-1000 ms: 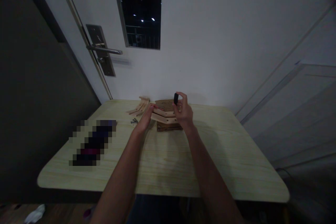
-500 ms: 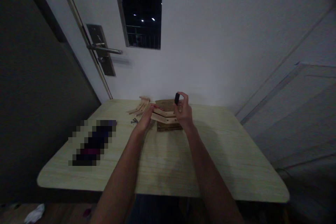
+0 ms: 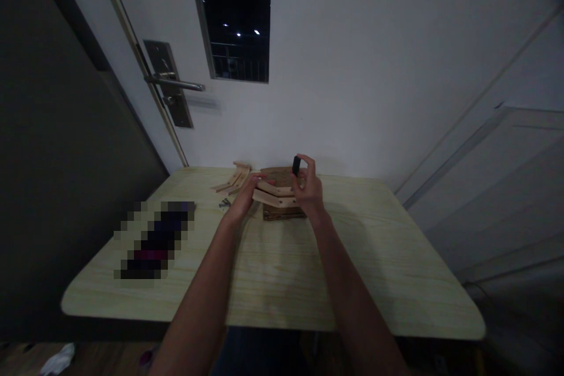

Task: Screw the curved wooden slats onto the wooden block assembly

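My left hand (image 3: 244, 194) is closed on the left end of a bent light-wood frame (image 3: 277, 201). The frame has two angled strips with dark holes or screw heads. It rests over a folded brown cardboard piece (image 3: 284, 215). Above the frame's right end, my right hand (image 3: 308, 188) pinches a short black handle (image 3: 296, 164) upright between thumb and fingers. Whatever lies below the handle is mostly hidden by the fingers. A second wooden frame (image 3: 235, 179) lies just beyond my left hand, with several small metal screws (image 3: 224, 204) nearer me.
A pale wood-grain table (image 3: 282, 282) bears everything and stands against a white door (image 3: 352, 100) with a metal lever handle (image 3: 180, 83). A blurred-out dark object (image 3: 161, 241) lies on the table's left side.
Almost nothing differs. Both hands keep their places on the frame and the black handle; the whole view has shifted very slightly.
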The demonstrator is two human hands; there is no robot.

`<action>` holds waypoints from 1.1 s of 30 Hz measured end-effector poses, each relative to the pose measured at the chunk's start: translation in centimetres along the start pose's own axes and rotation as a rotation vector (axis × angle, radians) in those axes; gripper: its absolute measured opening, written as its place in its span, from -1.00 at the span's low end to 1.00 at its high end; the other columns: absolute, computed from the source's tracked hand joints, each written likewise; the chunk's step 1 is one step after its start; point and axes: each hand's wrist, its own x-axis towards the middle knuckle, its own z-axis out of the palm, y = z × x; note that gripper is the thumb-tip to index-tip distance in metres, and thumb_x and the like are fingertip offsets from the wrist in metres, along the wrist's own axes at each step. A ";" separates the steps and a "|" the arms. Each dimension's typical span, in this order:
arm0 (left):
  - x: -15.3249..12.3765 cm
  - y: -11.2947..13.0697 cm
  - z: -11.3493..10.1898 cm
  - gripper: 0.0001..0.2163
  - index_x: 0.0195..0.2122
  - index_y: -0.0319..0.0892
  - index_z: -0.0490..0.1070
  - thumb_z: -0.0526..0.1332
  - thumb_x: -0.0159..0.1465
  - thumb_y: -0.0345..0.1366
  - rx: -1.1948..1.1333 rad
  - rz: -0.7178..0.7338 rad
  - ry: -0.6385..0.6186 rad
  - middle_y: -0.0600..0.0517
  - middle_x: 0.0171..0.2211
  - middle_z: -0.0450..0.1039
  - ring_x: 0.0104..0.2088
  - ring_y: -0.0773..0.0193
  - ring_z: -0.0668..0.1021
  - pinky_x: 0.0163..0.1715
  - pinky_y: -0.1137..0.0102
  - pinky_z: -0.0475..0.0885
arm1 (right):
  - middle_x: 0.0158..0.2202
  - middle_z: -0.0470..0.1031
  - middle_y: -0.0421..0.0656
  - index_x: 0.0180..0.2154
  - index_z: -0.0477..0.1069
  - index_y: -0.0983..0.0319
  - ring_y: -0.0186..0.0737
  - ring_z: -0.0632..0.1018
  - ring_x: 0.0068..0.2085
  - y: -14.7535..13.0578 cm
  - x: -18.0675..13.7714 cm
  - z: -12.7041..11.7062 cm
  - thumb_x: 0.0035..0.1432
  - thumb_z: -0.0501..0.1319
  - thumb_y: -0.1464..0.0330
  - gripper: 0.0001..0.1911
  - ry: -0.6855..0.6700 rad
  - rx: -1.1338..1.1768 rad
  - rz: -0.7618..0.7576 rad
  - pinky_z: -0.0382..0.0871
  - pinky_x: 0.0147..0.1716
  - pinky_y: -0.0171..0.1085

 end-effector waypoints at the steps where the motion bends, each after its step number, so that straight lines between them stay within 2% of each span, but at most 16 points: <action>1: 0.0 0.0 0.0 -0.59 -0.07 -0.16 0.37 0.17 0.24 0.05 -0.016 -0.003 -0.003 -0.09 -0.15 0.61 -0.12 0.11 0.61 -0.02 0.24 0.43 | -0.29 0.57 -0.16 0.17 0.16 0.09 -0.18 0.59 -0.33 0.0 0.0 0.0 0.24 0.13 0.32 -0.53 0.000 -0.003 0.005 0.43 -0.39 -0.25; 7: 0.2 -0.2 -0.2 -0.56 0.02 -0.20 0.36 0.14 0.27 0.02 -0.058 -0.040 -0.012 -0.13 -0.12 0.60 -0.09 0.08 0.62 0.02 0.19 0.44 | -0.30 0.56 -0.16 0.15 0.18 0.09 -0.18 0.57 -0.34 -0.1 -0.1 0.0 0.24 0.14 0.31 -0.55 0.023 -0.026 0.011 0.40 -0.42 -0.26; 13: 0.4 -0.5 -0.4 -0.49 0.06 -0.21 0.33 0.14 0.26 0.07 -0.038 -0.039 -0.023 -0.13 -0.11 0.60 -0.08 0.05 0.62 0.04 0.13 0.44 | -0.30 0.55 -0.15 0.15 0.16 0.10 -0.17 0.57 -0.34 -0.3 0.0 0.0 0.25 0.12 0.32 -0.56 0.011 -0.007 0.025 0.40 -0.40 -0.24; 24: 0.5 -0.6 -0.2 -0.67 -0.20 -0.16 0.35 0.12 0.26 0.03 -0.002 -0.026 0.019 -0.07 -0.22 0.63 -0.13 0.11 0.63 -0.08 0.26 0.48 | -0.32 0.53 -0.16 0.17 0.15 0.09 -0.19 0.56 -0.36 -0.1 0.0 0.0 0.24 0.12 0.34 -0.53 0.007 -0.005 0.016 0.39 -0.41 -0.25; 33: 0.4 -0.6 -0.3 -0.68 -0.20 -0.14 0.33 0.10 0.27 0.03 0.029 -0.026 0.010 -0.04 -0.23 0.62 -0.15 0.13 0.62 -0.11 0.28 0.47 | -0.28 0.56 -0.16 0.16 0.15 0.10 -0.20 0.58 -0.33 -0.4 0.0 -0.1 0.25 0.10 0.35 -0.55 -0.009 -0.003 0.011 0.40 -0.40 -0.27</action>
